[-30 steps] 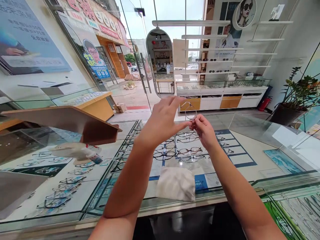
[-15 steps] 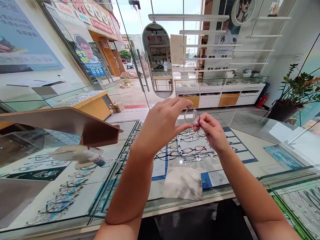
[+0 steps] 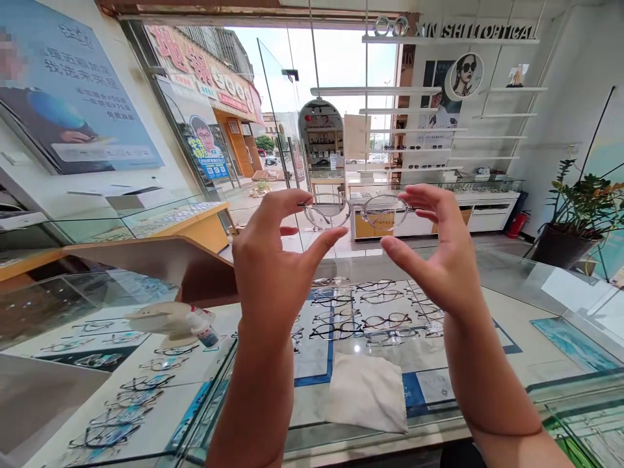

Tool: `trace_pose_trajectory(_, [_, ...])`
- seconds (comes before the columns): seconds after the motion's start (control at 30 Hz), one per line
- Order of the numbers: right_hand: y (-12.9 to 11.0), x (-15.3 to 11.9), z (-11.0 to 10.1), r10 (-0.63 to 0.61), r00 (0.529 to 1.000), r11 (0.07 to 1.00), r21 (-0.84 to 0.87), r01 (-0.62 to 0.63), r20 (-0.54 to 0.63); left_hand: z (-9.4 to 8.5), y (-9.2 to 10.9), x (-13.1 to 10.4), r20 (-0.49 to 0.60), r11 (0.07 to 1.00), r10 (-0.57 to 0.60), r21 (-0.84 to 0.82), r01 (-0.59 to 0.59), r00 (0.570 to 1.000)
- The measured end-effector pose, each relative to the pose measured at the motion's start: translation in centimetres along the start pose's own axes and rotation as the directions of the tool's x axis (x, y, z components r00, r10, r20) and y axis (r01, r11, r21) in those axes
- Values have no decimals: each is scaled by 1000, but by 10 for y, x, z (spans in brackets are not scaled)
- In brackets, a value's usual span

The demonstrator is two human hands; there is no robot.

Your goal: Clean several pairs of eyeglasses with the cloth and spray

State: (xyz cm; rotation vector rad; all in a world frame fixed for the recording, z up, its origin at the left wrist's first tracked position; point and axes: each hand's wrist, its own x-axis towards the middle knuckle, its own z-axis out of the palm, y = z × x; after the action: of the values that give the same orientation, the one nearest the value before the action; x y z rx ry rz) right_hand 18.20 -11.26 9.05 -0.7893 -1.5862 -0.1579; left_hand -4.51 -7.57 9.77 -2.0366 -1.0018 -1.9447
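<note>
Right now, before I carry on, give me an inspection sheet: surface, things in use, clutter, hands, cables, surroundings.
Surface: glass display counter, with rows of eyeglass frames.
Things in use: round-lensed glasses, held up above the counter.
Clutter: pale cloth near the front edge; small bottle to the left.
Hands: left hand and right hand hold opposite sides of the glasses.
Cables: nothing seen.
Surroundings: standing mirror, potted plant and red fire extinguisher beyond the counter.
</note>
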Motion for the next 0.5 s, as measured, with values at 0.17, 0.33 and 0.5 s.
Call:
trace_pose_trajectory(0.17, [3, -5, -1, -27, 999, 998, -54, 26, -20, 3, 3, -2, -8, 999, -34, -28, 33, 999])
trace_pose_trajectory(0.33, [-2, -4, -6, -29, 998, 996, -88, 23, -63, 6, 6, -3, 7, 996, -80, -48, 80, 997])
trace_pose_trajectory(0.5, [1, 0, -9, -12, 998, 998, -65, 7, -69, 7, 6, -3, 38, 994, -104, -34, 106, 994])
